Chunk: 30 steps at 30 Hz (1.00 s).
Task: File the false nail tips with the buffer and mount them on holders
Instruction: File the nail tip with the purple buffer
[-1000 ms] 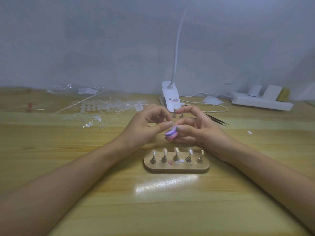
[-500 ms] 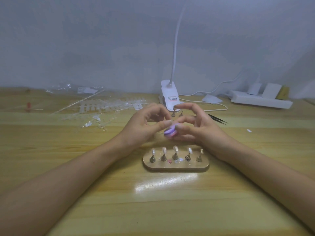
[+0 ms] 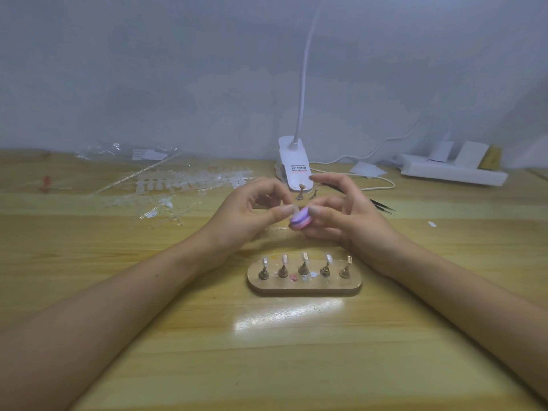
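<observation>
Raised slightly since before, our buffer (image 3: 300, 221) sits clamped edgewise in right hand (image 3: 353, 221) fingers while left hand (image 3: 246, 218) fingers pinch the likely light, slippery nail tip (image 3: 295, 207) by its sides.

Bench: wooden table (image 3: 267, 366), yellowish planks, grain running left to right. Plain pale grey-blue wall (image 3: 178, 69) straight beyond my left hand (image 3: 246, 215) and right hand (image 3: 355, 221), meeting the table's far edge. White clip lamp (image 3: 293, 164) stands just beyond the hands, between them; its gooseneck rises out of the top of view. White cable (image 3: 344, 158) runs rightward toward a white power strip (image 3: 450, 173), beyond and right of my right hand. Bright glare patch (image 3: 287, 315) on the table, nearer me than the hands. Light overall dim, cool
</observation>
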### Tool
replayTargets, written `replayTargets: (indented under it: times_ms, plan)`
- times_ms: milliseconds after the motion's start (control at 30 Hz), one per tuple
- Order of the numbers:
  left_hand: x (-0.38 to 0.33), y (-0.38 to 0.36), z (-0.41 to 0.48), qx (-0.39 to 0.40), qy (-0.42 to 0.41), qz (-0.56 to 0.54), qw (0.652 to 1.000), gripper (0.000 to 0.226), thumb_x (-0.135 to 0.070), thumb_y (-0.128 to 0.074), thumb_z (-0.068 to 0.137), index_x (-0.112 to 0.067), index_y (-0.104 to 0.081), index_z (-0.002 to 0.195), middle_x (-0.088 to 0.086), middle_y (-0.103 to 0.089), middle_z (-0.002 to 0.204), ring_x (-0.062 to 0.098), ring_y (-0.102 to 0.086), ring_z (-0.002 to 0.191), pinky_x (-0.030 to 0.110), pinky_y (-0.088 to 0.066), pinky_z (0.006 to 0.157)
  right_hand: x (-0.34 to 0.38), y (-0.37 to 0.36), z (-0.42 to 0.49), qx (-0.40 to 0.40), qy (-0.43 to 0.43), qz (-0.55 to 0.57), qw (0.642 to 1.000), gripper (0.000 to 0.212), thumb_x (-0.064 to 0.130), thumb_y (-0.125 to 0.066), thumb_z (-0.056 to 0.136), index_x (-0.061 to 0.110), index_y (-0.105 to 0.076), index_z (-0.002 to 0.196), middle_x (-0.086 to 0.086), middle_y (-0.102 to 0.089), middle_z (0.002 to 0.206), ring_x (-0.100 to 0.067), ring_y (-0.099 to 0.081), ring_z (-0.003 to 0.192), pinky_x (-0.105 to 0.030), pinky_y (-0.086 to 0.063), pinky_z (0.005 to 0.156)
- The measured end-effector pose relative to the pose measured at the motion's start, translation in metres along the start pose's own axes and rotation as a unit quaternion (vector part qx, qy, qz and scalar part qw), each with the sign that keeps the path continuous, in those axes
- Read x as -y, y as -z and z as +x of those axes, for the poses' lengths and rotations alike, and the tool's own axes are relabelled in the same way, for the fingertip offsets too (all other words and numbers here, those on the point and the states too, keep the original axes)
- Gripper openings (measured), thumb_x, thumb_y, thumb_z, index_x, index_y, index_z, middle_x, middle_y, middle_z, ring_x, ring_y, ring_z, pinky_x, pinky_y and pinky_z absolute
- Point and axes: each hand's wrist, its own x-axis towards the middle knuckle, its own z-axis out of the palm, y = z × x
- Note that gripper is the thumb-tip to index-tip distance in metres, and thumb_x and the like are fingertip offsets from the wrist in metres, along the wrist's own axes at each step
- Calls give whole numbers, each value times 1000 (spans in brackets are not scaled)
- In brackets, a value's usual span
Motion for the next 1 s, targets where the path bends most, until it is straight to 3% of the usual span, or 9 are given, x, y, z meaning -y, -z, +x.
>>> replayTargets:
  times_ms: [67, 200, 333, 467, 633, 767, 900, 1000]
  plan:
    - [-1, 1, -1, -2, 3, -5, 1000, 10, -12, -69, 88, -17, -65, 81, -4, -57, 84, -2, -54, 67, 8, -41, 63, -1, 3, 2, -19, 4, 18, 1000, 58, 8, -67, 83, 10, -44, 136, -16, -65, 97, -38, -71, 95, -36, -60, 82]
    - [-2, -2, -2, -8, -5, 20, 1000, 11, -14, -70, 88, -20, -65, 80, -1, -56, 87, 1, -55, 75, 9, -40, 73, 2, 6, 0, 15, -11, 1, 1000, 58, 8, -67, 82, 12, -47, 136, -19, -62, 100, -41, -69, 101, -38, -58, 87]
    - [-1, 2, -1, -36, 55, -60, 996, 14, -15, -66, 91, -17, -61, 78, -8, -57, 72, 9, -42, 53, 19, -37, 51, 1, 4, 0, 25, -7, -9, 1000, 56, 7, -68, 84, 12, -47, 135, -13, -62, 93, -37, -72, 93, -39, -60, 83]
    - [0, 0, 1, -27, 56, -53, 997, 18, -10, -64, 91, -16, -60, 75, -12, -58, 68, 7, -41, 51, 20, -35, 49, -2, -3, -3, 49, 11, -56, 997, 56, 6, -72, 84, 15, -48, 133, -13, -60, 90, -43, -72, 93, -50, -58, 87]
    - [0, 0, 1, -13, 41, -21, 999, 15, -12, -65, 91, -15, -60, 77, -16, -56, 73, -6, -49, 54, 10, -38, 52, 1, 2, 0, -38, 16, 6, 999, 64, 17, -70, 79, 10, -43, 137, -9, -70, 85, -33, -73, 89, -37, -60, 76]
    - [-1, 0, 1, -14, 26, -32, 999, 12, -9, -64, 92, -10, -60, 80, -9, -56, 76, -6, -50, 54, 8, -38, 51, -3, -5, -2, 42, 33, -68, 996, 58, 7, -70, 87, 19, -45, 139, -12, -65, 95, -37, -72, 94, -45, -60, 84]
    - [-2, -1, 0, -19, 27, -29, 999, 12, -10, -65, 91, -13, -62, 79, -7, -56, 79, -7, -49, 52, 6, -39, 52, 1, 1, 0, -38, 35, -25, 998, 59, 15, -68, 83, 17, -45, 138, -5, -67, 86, -26, -73, 93, -34, -61, 70]
    - [-2, 0, 0, -29, 28, -30, 999, 14, -11, -65, 91, -15, -61, 78, -5, -55, 79, -7, -49, 52, 7, -38, 51, 1, -1, -1, 3, 32, -40, 999, 57, 14, -70, 83, 21, -49, 136, -10, -65, 90, -32, -72, 97, -38, -60, 78]
